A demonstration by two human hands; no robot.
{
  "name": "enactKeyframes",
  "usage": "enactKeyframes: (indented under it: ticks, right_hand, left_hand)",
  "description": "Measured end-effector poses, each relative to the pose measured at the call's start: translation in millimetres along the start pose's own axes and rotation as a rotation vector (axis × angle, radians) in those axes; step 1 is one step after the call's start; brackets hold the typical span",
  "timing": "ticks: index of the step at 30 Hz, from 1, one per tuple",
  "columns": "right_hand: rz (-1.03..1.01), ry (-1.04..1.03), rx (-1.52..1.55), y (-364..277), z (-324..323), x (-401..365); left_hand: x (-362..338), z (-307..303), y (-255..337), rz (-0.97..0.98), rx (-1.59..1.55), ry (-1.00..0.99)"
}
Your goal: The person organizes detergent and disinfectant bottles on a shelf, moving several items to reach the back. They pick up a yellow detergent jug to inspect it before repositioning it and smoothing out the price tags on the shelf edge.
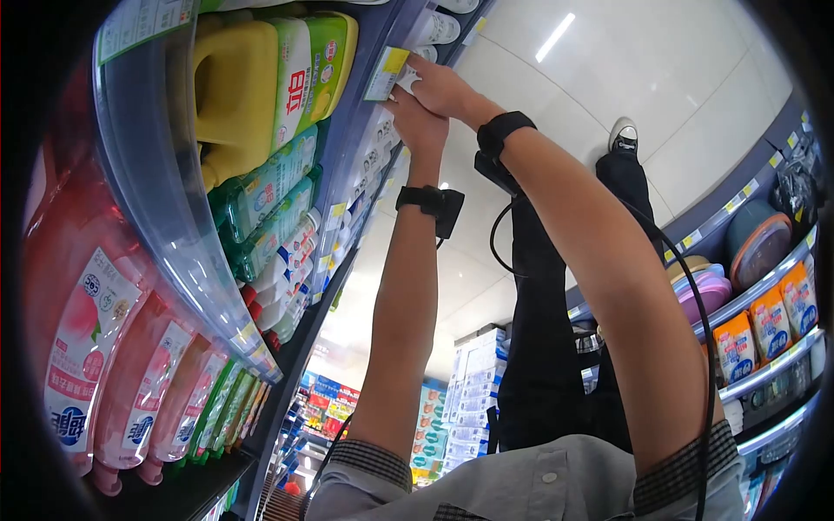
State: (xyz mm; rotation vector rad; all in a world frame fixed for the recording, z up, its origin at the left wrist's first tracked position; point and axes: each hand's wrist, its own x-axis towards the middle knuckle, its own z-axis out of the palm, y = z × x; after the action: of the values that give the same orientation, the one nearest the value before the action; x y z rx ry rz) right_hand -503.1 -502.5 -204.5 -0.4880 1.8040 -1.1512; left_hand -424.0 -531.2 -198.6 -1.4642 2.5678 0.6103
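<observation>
My left hand (420,124) and my right hand (439,87) are close together at the shelf edge, beside a yellow and white price tag (386,73). The right hand is just above and partly over the left. Fingers of both hands are curled around a small white item (407,81), mostly hidden by the fingers and the tag, so its kind cannot be made out. White bottles (437,29) stand just above the hands on the same lower shelf. Each wrist wears a black strap with a small box.
Left of the hands are yellow jugs (234,91), green bottles (269,195) and pink bottles (95,347) behind a clear shelf guard (148,165). On the right another shelf holds orange packs (735,347) and plastic basins (760,252). A black cable (708,347) hangs along the right arm.
</observation>
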Motion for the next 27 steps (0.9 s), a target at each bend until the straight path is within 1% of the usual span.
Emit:
enactKeyframes:
  ticks: [2,4,6,7,8,11,12,14,16,18,20,21,23,27]
  right_hand:
    - [-0.037,0.000,-0.035,0,0,-2]
    - [-0.011,-0.028,-0.067,-7,2,-3]
    - [0.014,-0.062,-0.089,-5,7,-5]
    - [-0.050,0.045,-0.206,-6,12,-7]
    - [-0.115,0.151,-0.320,-7,16,-8]
    - [-0.170,0.089,-0.387,-3,15,-4]
    - [-0.169,0.090,-0.388,1,14,-1]
    - [-0.243,0.041,-0.367,2,13,4]
    - [-0.206,0.002,-0.332,-2,10,5]
    - [-0.166,-0.039,-0.312,-7,0,6]
    - [-0.130,-0.156,-0.467,-9,-6,9]
    - [-0.127,-0.159,-0.471,-8,-6,8]
    - [-0.174,-0.081,-0.397,-7,-3,4]
    - [-0.189,-0.032,-0.329,-3,4,-9]
  left_hand:
    - [7,-1,-6,-0.009,0.000,-0.028]
    - [15,5,-20,-0.019,-0.007,-0.065]
    - [19,-1,-27,0.032,-0.009,-0.202]
    - [15,0,-28,0.042,0.021,-0.158]
    - [15,0,-31,0.041,0.027,-0.156]
    - [14,3,-31,0.093,0.080,-0.115]
    - [13,1,-29,0.070,0.046,-0.109]
    - [13,3,-31,0.046,0.017,-0.101]
    - [14,12,-38,0.166,0.021,0.031]
    - [11,7,-28,0.124,-0.038,0.053]
    - [8,4,-20,0.083,-0.100,0.076]
    - [7,2,-18,0.076,-0.100,0.081]
    - [8,1,-21,0.070,-0.093,0.091]
    - [7,1,-31,0.107,-0.091,0.084]
